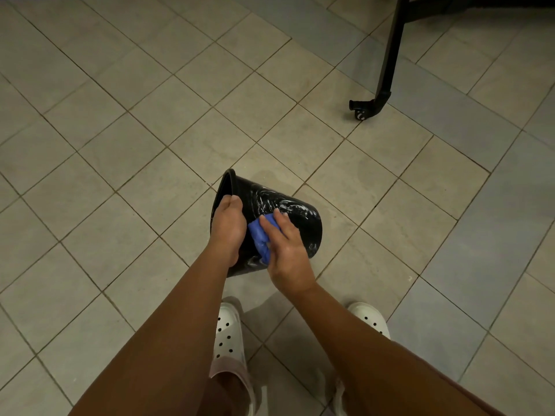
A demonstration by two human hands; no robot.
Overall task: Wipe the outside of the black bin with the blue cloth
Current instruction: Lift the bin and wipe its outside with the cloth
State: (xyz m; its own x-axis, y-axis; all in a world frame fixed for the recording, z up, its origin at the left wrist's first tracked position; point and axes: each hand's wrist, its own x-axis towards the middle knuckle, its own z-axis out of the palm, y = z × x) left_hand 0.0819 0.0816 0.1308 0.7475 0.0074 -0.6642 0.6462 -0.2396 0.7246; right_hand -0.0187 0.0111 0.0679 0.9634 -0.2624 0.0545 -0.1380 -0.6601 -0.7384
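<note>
Left hand (227, 226) grips tilted black bin (288, 214); right hand (286, 253) presses blue cloth (260, 237) against it.

Left hand (227, 228) gripping rim, right hand (286, 255) pressing flat

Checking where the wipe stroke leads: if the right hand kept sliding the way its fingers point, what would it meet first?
Probably only more soapy wall of the black bin; the right hand and blue cloth point up along it.

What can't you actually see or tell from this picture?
Head view only:
- Inside of the bin: its mouth faces away to the left.
- Bin's underside: hidden by its own body and both hands.
- Most of the cloth: covered by the right hand.
- Left hand fingers: curled over the rim, out of sight.
- Black stand: cut off by the top edge.
- Shoes: partly behind the arms.
</note>
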